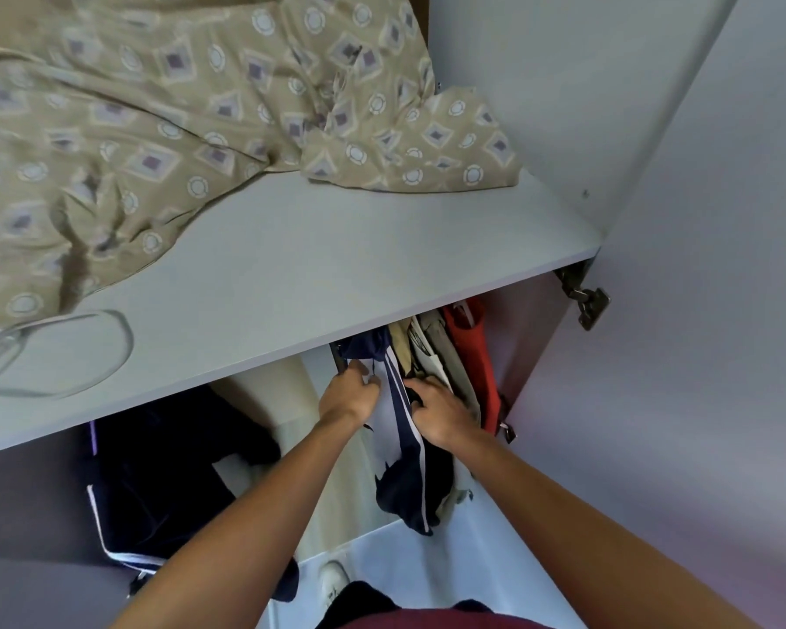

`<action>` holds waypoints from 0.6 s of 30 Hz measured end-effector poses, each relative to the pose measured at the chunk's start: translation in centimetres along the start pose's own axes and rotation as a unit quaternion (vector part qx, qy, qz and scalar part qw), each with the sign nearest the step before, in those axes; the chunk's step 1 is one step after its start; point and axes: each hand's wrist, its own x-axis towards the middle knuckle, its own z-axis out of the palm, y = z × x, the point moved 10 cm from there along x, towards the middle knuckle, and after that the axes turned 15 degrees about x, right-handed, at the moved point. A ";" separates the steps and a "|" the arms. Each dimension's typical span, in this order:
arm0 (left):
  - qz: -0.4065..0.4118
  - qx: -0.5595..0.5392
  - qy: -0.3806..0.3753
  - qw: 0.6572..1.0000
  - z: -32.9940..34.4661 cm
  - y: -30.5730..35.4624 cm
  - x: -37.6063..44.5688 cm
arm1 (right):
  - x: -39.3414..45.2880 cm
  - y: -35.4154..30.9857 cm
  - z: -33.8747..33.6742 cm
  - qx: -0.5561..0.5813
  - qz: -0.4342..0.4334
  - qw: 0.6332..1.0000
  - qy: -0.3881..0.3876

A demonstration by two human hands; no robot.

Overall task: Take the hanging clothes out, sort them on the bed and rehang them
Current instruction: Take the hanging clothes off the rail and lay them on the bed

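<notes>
Inside the wardrobe, under the shelf, a navy garment with white stripes (407, 451) hangs from the rail. My left hand (348, 397) grips its upper left part near a dark hanger. My right hand (439, 413) grips the same garment on its right side. Just right of it hang beige and pale clothes (432, 351) and a red garment (470, 351), packed close together. Their tops and the rail are hidden by the shelf.
A grey shelf (314, 283) spans the wardrobe above my hands, with a beige patterned cover (178, 106) and a clear plastic hanger (64, 351) on it. A dark garment (164, 483) lies at lower left. The open door (699, 356) with its hinge (586, 297) stands at right.
</notes>
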 end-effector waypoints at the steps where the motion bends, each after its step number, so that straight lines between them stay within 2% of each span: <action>1: -0.002 -0.016 0.003 1.000 0.0 -0.1 0.0 | 0.1 0.1 -0.1 0.000 -0.005 1.000 0.007; 10: 0.016 -0.007 0.014 1.000 0.1 2.9 0.8 | 0.3 0.9 -0.2 0.018 -0.020 1.000 0.010; 18: -0.035 -0.028 0.088 0.995 -1.8 -1.3 -0.3 | 1.2 0.6 -2.6 -0.001 0.005 0.992 0.124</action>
